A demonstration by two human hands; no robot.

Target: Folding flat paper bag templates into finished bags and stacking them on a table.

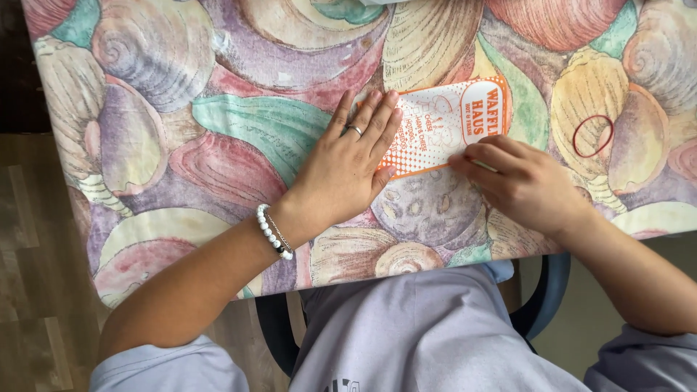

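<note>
Orange-and-white paper bag flat on shell-print table, left hand spread wide pressing its left end, right hand curled, fingertips pinching its lower right edge; uneven pull there could tear or skew it; red rubber band right of bag.

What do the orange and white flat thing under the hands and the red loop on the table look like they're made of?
Orange and white flat sheet: likely thin matte paper; it lies flat under the left hand and right hand. Thin red loop: probably a rubber band, going by its limp, uneven ring.
</note>
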